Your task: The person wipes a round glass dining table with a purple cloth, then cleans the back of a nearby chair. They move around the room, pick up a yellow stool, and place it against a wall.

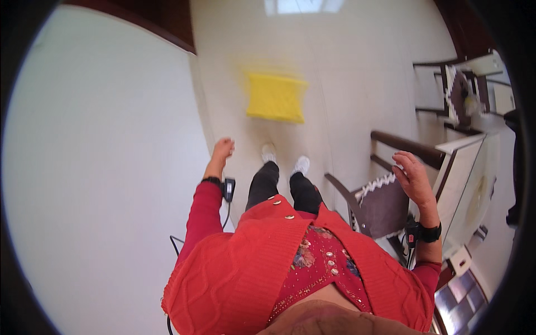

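Observation:
My left hand point(224, 147) hangs beside the white wall, its fingers loosely curled and slightly blurred. I see no object in it, though the inside of the palm is hidden. Raised at the right, my right hand point(412, 176) holds nothing, and its fingers are bent and apart. In the picture it overlaps a chair with a dark brown seat cover point(383, 209); whether it touches the chair I cannot tell. Ahead of my white shoes point(268, 153) is a yellow rectangular cloth point(276, 98), away from both hands. Its edges are blurred, so I cannot tell whether it lies on the floor.
A white wall point(104, 167) runs along my left, ending at a dark wooden frame point(167, 25). Pale floor tiles point(356, 83) stretch ahead. To the right stand a glass-topped table point(471, 184) and another covered chair point(458, 96). Cables hang from both wrist devices.

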A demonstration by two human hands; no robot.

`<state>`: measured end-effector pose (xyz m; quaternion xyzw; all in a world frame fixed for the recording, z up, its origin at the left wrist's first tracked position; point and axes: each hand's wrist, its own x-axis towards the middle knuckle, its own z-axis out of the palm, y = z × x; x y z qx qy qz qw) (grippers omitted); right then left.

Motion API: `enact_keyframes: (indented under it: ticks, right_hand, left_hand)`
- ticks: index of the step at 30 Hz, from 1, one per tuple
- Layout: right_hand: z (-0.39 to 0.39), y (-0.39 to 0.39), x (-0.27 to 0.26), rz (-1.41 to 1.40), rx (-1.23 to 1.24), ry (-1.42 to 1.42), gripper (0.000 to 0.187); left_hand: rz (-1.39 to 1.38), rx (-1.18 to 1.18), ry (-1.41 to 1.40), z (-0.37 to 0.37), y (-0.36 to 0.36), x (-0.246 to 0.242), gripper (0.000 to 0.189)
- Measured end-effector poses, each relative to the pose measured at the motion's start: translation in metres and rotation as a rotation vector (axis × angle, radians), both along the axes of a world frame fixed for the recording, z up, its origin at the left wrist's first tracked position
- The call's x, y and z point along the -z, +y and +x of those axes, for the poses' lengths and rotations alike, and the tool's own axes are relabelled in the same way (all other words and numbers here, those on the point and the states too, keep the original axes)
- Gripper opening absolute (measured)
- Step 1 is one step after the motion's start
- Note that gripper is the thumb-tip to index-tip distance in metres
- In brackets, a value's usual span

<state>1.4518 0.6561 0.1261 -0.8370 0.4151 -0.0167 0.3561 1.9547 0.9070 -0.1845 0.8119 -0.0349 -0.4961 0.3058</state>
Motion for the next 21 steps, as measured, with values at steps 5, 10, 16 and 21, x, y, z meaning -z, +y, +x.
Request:
enact_keyframes:
  ticks: [5,10,16,21]
  right_hand:
    - [0.071,-0.045,-0.047,-0.180,-0.156,-0.154,0.021]
    - [0.151,-0.087,-0.079,-0.236,-0.145,-0.205,0.020]
    - [0.211,-0.115,-0.103,-0.273,-0.149,-0.217,0.019]
    - [0.229,-0.133,-0.099,-0.274,-0.142,-0.207,0.018]
  left_hand:
    - [0.054,-0.182,0.014,0.035,0.077,-0.054,0.019]
    - [0.229,-0.012,-0.048,0.065,0.080,-0.064,0.018]
    - [0.063,0.145,-0.187,0.120,0.022,-0.093,0.025]
    - [-0.041,0.175,-0.220,0.175,-0.032,-0.096,0.027]
